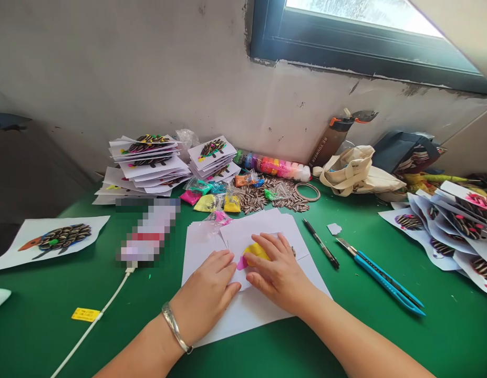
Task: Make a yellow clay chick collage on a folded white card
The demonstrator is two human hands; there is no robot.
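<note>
A flattened yellow patch of modelling clay [254, 250] lies on white paper [249, 314], with a small pink clay piece [241, 263] at its left end. My right hand [282, 273] rests over the yellow clay, its fingers spread and covering part of it. Just left of the pink piece, my left hand [209, 289] lies flat on the paper with its fingers stretched out. Neither hand grips anything. More sheets of paper are stacked beneath. Sunflower seeds [251, 197] are heaped behind the paper, beside small bags of coloured clay [206, 203].
Right of the paper lie a pen [321, 244] and a blue utility knife [381, 278], its blade showing. Stacks of seed-decorated cards [152, 168] stand at the back left, others [459, 226] at the right. A white cable [97, 317] crosses the left side.
</note>
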